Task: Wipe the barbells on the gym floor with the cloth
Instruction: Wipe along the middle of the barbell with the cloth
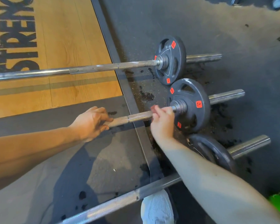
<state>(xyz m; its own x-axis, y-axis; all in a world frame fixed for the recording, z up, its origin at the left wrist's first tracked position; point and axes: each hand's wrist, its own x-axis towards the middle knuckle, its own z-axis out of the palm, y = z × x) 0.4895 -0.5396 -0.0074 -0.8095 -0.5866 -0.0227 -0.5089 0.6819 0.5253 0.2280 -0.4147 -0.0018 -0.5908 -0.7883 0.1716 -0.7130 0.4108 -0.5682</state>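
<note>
Speckled rubber floor [232, 38]; left hand [92, 122] loosely curls round the knurled steel bar [136, 118], right hand [161, 122] seemingly grips it too.

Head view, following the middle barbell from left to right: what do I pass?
Left hand → knurled steel barbell shaft → right hand → black rubber weight plate with orange labels → smooth steel sleeve end.

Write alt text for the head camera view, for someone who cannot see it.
Both hands hold the middle barbell of three lying on a dark gym floor: the left hand on its knurled shaft, the right hand beside its black plate. A far barbell and a near barbell lie alongside it.
</note>
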